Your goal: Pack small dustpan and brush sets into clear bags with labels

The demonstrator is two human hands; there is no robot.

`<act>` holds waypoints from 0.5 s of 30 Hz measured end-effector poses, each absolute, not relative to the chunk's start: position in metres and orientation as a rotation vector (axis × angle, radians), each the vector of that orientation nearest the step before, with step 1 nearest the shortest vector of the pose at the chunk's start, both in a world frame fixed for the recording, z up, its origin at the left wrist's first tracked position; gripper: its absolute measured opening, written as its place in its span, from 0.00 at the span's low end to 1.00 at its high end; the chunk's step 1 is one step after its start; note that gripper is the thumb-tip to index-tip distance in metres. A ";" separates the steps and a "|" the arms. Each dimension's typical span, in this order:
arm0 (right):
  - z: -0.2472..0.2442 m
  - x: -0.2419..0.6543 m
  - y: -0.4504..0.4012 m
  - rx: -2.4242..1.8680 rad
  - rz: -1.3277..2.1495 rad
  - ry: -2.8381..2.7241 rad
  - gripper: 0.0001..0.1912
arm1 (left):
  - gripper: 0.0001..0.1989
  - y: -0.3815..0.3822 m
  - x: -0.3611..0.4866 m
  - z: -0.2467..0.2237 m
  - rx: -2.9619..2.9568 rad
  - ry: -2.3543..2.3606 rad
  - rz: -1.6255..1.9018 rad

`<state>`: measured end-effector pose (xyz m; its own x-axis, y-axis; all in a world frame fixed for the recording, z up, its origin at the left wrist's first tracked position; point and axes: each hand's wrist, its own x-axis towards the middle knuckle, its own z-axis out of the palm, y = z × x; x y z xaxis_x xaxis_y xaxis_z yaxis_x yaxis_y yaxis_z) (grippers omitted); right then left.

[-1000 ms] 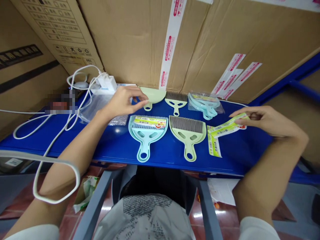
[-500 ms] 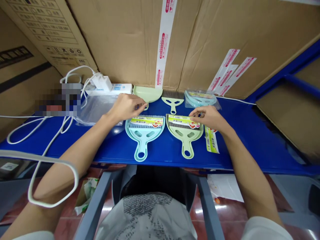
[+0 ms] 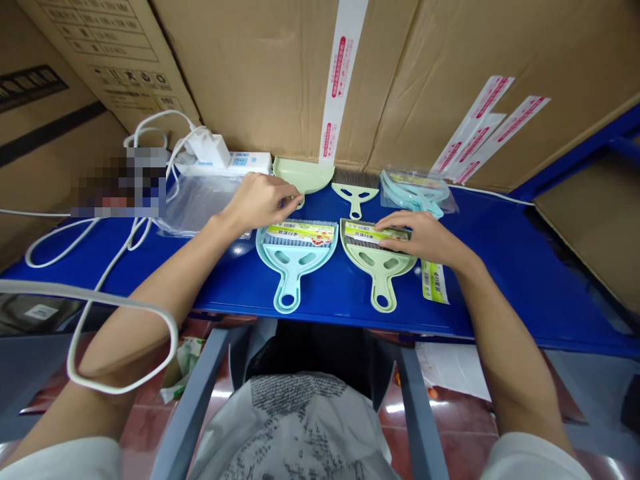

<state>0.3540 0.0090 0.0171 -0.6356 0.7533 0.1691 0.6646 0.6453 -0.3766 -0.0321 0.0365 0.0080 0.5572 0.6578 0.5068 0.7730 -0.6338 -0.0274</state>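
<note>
Two small brush-and-dustpan sets lie side by side near the front edge of a blue table [image 3: 505, 267], handles pointing to 6 o'clock. Clock directions are read from the green set [image 3: 384, 272]. The blue set [image 3: 295, 261] lies at 9 o'clock, its bristles crossed by a printed label [image 3: 302, 233]. A matching card [image 3: 364, 233] lies across the green set's bristles. The right hand [image 3: 423, 237] reaches in from 2 o'clock, open and palm down, thumb and fingers parted over the card's right part. The left hand [image 3: 263, 200], at 10 o'clock, is loosely curled, thumb and fingertips beside the handle of a loose green dustpan [image 3: 305, 175]; whether it grips anything cannot be told. A loose green brush [image 3: 355, 193] lies at 11 o'clock, and a bagged blue set [image 3: 417, 192] at 1 o'clock. A spare label [image 3: 435, 283] rests at 3 o'clock, just beside the green set. Clear plastic bags [image 3: 197, 203] and a white power strip [image 3: 250, 162] occupy 10 o'clock. Cardboard [image 3: 260, 80] stands behind, towards 12 o'clock.
</note>
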 end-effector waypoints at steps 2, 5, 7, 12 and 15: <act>0.018 0.355 0.009 -1.133 0.442 -2.541 0.16 | 0.21 0.037 -0.033 0.007 -2.532 -1.177 -0.681; 0.020 0.357 0.010 -1.122 0.469 -2.539 0.16 | 0.21 0.037 -0.033 0.007 -2.535 -1.160 -0.675; 0.021 0.359 0.010 -1.120 0.480 -2.540 0.16 | 0.21 0.037 -0.033 0.007 -2.531 -1.172 -0.670; 0.021 0.361 0.010 -1.115 0.533 -2.554 0.18 | 0.21 0.035 -0.031 0.010 -2.558 -1.213 -0.627; 0.023 0.362 0.009 -1.084 0.503 -2.529 0.18 | 0.21 0.035 -0.031 0.010 -2.564 -1.240 -0.644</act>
